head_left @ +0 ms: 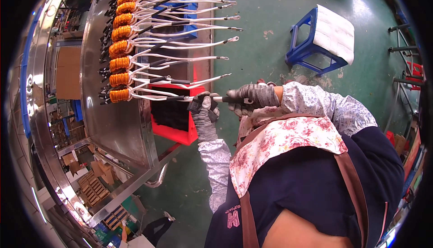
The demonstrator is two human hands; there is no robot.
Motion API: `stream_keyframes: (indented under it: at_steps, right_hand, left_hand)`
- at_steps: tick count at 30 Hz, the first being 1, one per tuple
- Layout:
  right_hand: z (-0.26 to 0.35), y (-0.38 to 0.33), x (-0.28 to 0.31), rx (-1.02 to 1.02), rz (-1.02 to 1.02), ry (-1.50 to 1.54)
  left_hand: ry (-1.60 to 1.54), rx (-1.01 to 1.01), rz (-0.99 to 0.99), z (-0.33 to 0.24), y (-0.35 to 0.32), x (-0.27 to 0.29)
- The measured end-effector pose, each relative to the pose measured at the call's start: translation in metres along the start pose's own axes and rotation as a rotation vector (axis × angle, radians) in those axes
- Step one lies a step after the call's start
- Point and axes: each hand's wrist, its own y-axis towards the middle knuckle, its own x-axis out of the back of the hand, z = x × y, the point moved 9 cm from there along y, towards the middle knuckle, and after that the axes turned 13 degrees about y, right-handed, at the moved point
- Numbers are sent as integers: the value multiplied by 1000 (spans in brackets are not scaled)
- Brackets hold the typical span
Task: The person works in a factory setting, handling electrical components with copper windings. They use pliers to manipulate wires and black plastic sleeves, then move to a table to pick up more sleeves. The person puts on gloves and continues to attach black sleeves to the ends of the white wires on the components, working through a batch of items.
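My left hand [205,107], in a grey-and-black glove, is closed around a white cable [155,97] that runs from the nearest copper coil [120,95]. Just to the right, my gloved right hand [253,98] closes on a black sleeve [232,99] at the cable's end. Whether a terminal sits inside that sleeve is hidden by the fingers. Several more orange copper-wound coils [119,48] stand in a row on the metal bench. Their white leads [198,60] stretch rightward, some with black sleeves and ring terminals [233,39] at the tips.
Below the leads, a red bin [195,135] holds black pieces at the edge of the metal bench [115,130]. Farther off is a blue bin [191,34]. A blue stool [311,45] with a white top stands on the green floor. Another person [158,230] is at the lower left.
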Motion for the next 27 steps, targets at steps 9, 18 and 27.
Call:
stream_keyframes:
  at_steps: [9,18,27]
  right_hand:
    - [27,21,60,187,-251,-527]
    - [81,5,126,517,-666,-1173]
    - [56,-25,138,327,-406,-486]
  left_hand:
    - [458,-48,-123,-38,-27,6]
    - [-87,187,-75,108,72,26]
    - [-47,262,-164,103,92,35]
